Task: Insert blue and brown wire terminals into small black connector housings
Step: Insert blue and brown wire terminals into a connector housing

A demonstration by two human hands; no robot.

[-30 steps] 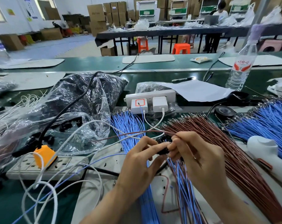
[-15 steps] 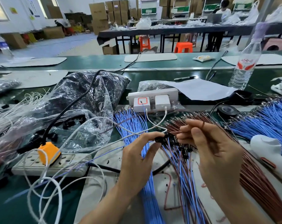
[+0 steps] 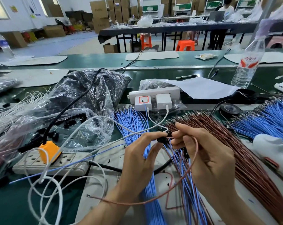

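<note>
bench: green mat top [image 3: 11,200], smooth and flat, everything's piled on it

bag: big clear crinkly plastic bag [image 3: 82,98] off to my left, stuffed with small black parts, glare all over the folds

brown bundle: thick fan of thin brown wires [image 3: 244,159] running under my right hand and off to the lower right, tiny metal terminals at the far tips

blue bundle: same deal in light blue [image 3: 131,120], fanned out in the middle and passing under my left hand; a second blue fan [image 3: 270,117] sits far right

power strip: white plastic block [image 3: 153,93] behind the wires, two chunky white chargers plugged in

left hand: [image 3: 137,161] thumb and forefinger pressed together on the black housing, other fingers curled loosely underneath, holding nothing

right hand: [image 3: 209,156] fingers curled in, tips pinching one end of the loose brown wire right up against the housing. Can't tell if the terminal is seated, my fingertips cover that bit

loose brown wire: [image 3: 183,184] single thin bendy strand, leaves my right fingers, sweeps down in a long arc and crosses over my left wrist; the free end hangs lower left with a little metal tip

black housing: [image 3: 162,139] small blocky dark plastic piece, held up between both hands just above the blue wires, dead centre of my view
</note>
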